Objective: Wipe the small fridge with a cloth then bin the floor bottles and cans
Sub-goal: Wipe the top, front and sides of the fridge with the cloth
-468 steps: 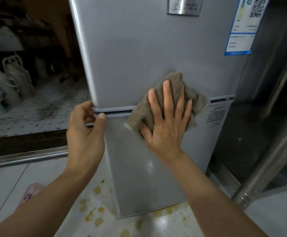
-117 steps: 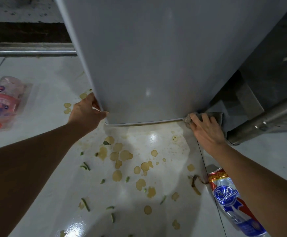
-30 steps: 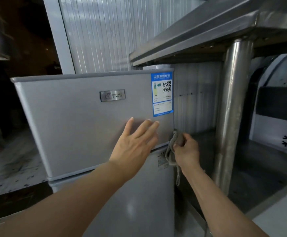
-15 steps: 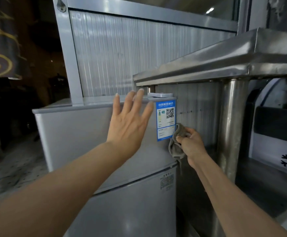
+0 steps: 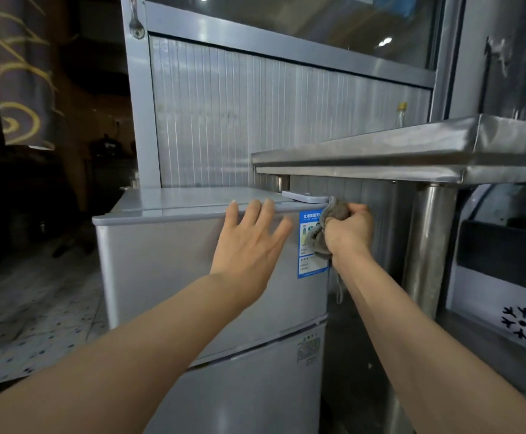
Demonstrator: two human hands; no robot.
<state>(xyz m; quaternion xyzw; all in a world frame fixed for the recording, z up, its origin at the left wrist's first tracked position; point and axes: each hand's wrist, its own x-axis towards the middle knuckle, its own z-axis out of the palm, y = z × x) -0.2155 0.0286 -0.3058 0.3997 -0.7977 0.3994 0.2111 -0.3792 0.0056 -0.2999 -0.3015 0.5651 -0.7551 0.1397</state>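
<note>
Left hand [image 5: 250, 242] lying spread on fridge [image 5: 168, 261] upper door, right hand [image 5: 347, 234] at 3 o'clock gripping bunched cloth [image 5: 322, 233] against top corner

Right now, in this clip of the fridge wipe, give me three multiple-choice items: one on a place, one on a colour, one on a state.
1. Where is the cloth?
A. at the fridge's upper right corner
B. on the floor
C. on the steel table

2. What colour borders the label on the fridge door?
A. red
B. blue
C. green

3. How is the left hand?
A. gripping the cloth
B. curled in a fist
C. open, fingers spread at the door's top edge

Key: 1 A, the right hand grips it bunched by the fridge corner. 2 B, the border is blue. 3 C, its fingers are straight and hold nothing.
</note>
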